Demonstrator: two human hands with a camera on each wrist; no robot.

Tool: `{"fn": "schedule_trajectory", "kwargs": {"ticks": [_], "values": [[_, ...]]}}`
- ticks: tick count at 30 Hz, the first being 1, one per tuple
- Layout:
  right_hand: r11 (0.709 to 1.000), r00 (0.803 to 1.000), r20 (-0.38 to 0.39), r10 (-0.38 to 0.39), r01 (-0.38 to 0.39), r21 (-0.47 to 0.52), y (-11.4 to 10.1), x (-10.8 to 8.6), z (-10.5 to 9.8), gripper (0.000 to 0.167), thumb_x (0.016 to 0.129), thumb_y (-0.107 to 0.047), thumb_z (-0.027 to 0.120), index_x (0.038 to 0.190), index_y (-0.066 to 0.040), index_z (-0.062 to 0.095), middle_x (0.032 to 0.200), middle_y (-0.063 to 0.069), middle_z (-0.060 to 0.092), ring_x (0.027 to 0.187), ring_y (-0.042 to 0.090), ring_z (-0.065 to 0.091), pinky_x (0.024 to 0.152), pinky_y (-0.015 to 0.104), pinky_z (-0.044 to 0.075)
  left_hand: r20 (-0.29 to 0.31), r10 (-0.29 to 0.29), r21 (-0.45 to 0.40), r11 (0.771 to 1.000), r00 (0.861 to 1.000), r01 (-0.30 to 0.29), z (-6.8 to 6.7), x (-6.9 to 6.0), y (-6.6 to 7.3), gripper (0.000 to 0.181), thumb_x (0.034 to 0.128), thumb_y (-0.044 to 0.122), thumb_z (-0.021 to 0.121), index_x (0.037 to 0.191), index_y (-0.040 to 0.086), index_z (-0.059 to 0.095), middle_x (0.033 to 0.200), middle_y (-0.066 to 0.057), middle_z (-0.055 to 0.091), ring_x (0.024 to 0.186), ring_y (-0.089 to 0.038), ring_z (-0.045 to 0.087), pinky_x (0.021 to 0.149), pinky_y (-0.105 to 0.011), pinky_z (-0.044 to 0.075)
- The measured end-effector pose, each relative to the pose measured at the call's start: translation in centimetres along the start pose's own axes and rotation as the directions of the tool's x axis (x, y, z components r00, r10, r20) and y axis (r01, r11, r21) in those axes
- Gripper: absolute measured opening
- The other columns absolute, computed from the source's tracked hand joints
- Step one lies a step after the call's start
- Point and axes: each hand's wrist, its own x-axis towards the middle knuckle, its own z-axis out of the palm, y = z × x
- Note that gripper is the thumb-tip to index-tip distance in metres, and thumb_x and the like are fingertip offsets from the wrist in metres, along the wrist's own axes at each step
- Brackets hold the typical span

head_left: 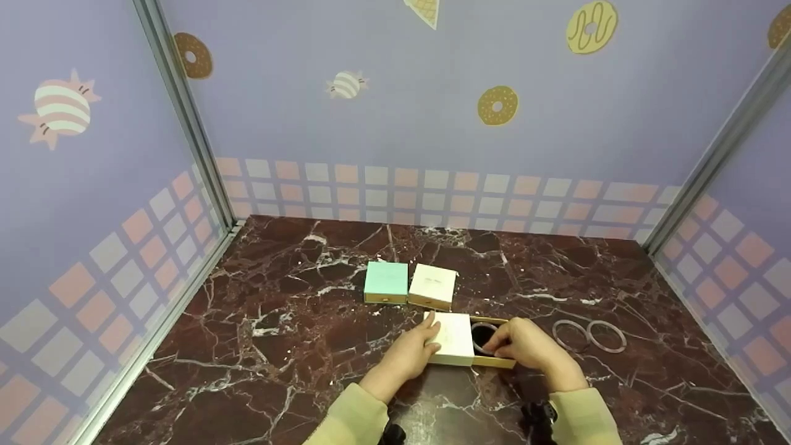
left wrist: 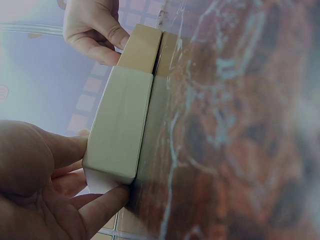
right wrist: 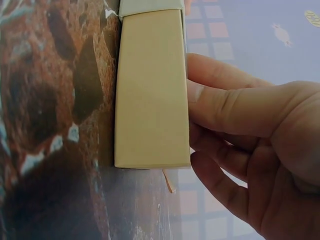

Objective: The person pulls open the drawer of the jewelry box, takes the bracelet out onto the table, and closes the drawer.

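Note:
A cream-white drawer box (head_left: pixel 451 340) lies on the table with its tan drawer (head_left: pixel 493 362) pulled out to the right. My left hand (head_left: pixel 408 349) grips the box's left end, thumb on one side and fingers round the other, as the left wrist view shows too. Inside the drawer's dark interior lies a pale bangle (head_left: pixel 476 329). My right hand (head_left: pixel 532 346) reaches over the drawer's right end with thumb and fingers pinching the bangle's near right part. In the right wrist view, the fingertips are hidden behind the drawer wall (right wrist: pixel 152 95). A small ribbon tab (right wrist: pixel 169 182) hangs from the drawer's end.
Two bangles (head_left: pixel 607 337) lie side by side on the table to the right of my right hand. Behind the open box stand a closed mint-green box (head_left: pixel 387 279) and a closed cream box (head_left: pixel 433 283). Patterned panels (head_left: pixel 395 123) wall in the dark red marbled table (head_left: pixel 278 383).

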Motion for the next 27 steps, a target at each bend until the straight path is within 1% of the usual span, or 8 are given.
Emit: {"fn": "schedule_trajectory", "kwargs": {"ticks": [5,10,11,14,18,21,24,27], "values": [[1.000,1.000,0.003,0.014,-0.014,-0.003,-0.1,-0.1,0.0,0.022,0.077,0.005,0.080,0.086,-0.015,0.085,0.090,0.002,0.081,0.082,0.009,0.071,0.070,0.021,0.057,0.000,-0.005,-0.002,1.000,1.000,0.005,0.0,0.0,0.1,0.054,0.1016,0.017,0.062,0.152,0.002,0.048,0.168,-0.012,0.031,0.146,-0.040,0.045,0.123,-0.052,0.037],[0.999,0.999,0.002,0.035,-0.035,-0.005,-0.2,-0.1,-0.1,0.023,0.076,0.006,0.079,0.085,-0.015,0.085,0.090,0.002,0.081,0.081,0.006,0.068,0.069,0.021,0.056,-0.007,0.011,0.009,1.000,1.000,-0.011,0.1,0.0,0.1,0.054,0.1011,0.016,0.062,0.151,0.001,0.049,0.167,-0.014,0.033,0.145,-0.040,0.047,0.121,-0.051,0.039],[0.999,0.999,0.003,0.038,-0.038,-0.001,-0.3,-0.2,-0.2,0.023,0.076,0.006,0.079,0.085,-0.015,0.085,0.090,0.002,0.081,0.081,0.007,0.069,0.069,0.021,0.056,-0.009,0.016,0.014,1.000,1.000,-0.016,0.0,0.0,0.1,0.054,0.1011,0.016,0.062,0.151,0.001,0.049,0.167,-0.014,0.033,0.145,-0.040,0.047,0.121,-0.051,0.040],[0.999,0.999,0.002,0.048,-0.048,0.009,-0.4,-0.3,-0.4,0.023,0.076,0.006,0.079,0.085,-0.014,0.085,0.089,0.002,0.081,0.081,0.009,0.069,0.070,0.022,0.056,-0.012,0.021,0.011,1.000,1.000,-0.021,0.0,0.0,0.0,0.053,0.1011,0.015,0.062,0.150,0.000,0.049,0.167,-0.015,0.033,0.144,-0.040,0.048,0.123,-0.055,0.036],[0.998,0.998,0.006,0.055,-0.055,0.017,-0.7,-0.5,-0.7,0.020,0.078,0.005,0.080,0.085,-0.014,0.085,0.088,0.001,0.081,0.083,0.013,0.072,0.073,0.025,0.059,-0.009,0.014,-0.005,1.000,1.000,-0.014,0.1,0.0,0.0,0.053,0.1013,0.015,0.062,0.151,0.000,0.049,0.167,-0.015,0.033,0.145,-0.040,0.047,0.124,-0.060,0.031],[0.998,0.998,0.004,0.060,-0.060,0.020,-0.9,-0.6,-0.9,0.019,0.079,0.004,0.080,0.085,-0.014,0.084,0.086,0.000,0.081,0.083,0.018,0.074,0.073,0.028,0.061,-0.006,0.009,-0.010,1.000,1.000,-0.009,0.1,0.0,0.0,0.053,0.1017,0.015,0.062,0.151,0.000,0.048,0.168,-0.015,0.032,0.145,-0.040,0.046,0.123,-0.056,0.035],[0.998,0.998,-0.007,0.066,-0.066,0.023,-0.9,-0.7,-1.2,0.019,0.080,0.003,0.080,0.085,-0.015,0.084,0.084,-0.001,0.080,0.082,0.018,0.075,0.073,0.029,0.062,-0.005,0.007,-0.010,1.000,1.000,-0.007,0.0,0.0,0.0,0.054,0.1018,0.015,0.061,0.152,0.001,0.048,0.168,-0.014,0.031,0.146,-0.040,0.045,0.122,-0.052,0.038],[0.997,0.997,-0.022,0.074,-0.074,0.034,-0.8,-0.9,-1.4,0.020,0.079,0.005,0.079,0.085,-0.013,0.084,0.083,0.000,0.080,0.081,0.017,0.074,0.071,0.027,0.061,-0.003,0.010,-0.006,1.000,1.000,-0.010,0.0,0.0,0.0,0.054,0.1019,0.016,0.061,0.152,0.001,0.047,0.168,-0.014,0.031,0.146,-0.040,0.045,0.123,-0.054,0.036]]}}
